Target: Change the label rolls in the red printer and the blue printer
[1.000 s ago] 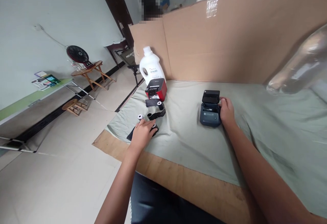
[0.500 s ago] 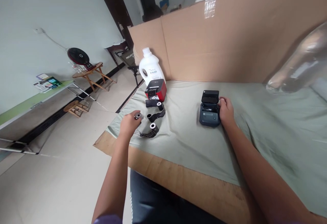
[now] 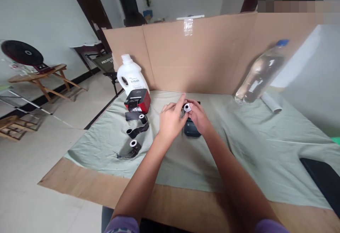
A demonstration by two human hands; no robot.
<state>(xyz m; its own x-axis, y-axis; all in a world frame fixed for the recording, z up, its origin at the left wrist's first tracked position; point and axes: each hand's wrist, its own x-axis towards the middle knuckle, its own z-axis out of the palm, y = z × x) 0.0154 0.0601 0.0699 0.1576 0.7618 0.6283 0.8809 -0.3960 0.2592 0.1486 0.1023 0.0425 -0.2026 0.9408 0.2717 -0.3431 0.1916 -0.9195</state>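
Note:
A small roll with a white core is held up between my two hands, above the dark portable label printer. My right hand pinches the roll from the right, its thumb on the core's face. My left hand closes on the roll from the left, with one finger stretched upward; its fingertips are partly hidden. Behind the hands, most of the printer's upper part is covered. To the left lie two black rolls on white cores, one nearer and one farther, with strips partly unwound.
A red and black printer stands at the back left before a white jug. Cardboard walls off the back. On the right are a clear bottle, a white tube and a dark flat object. Green cloth covers the table.
My left hand has carried the small roll rightward to the label printer. My right hand has left the printer's side and grasped the roll too. The view has swung right.

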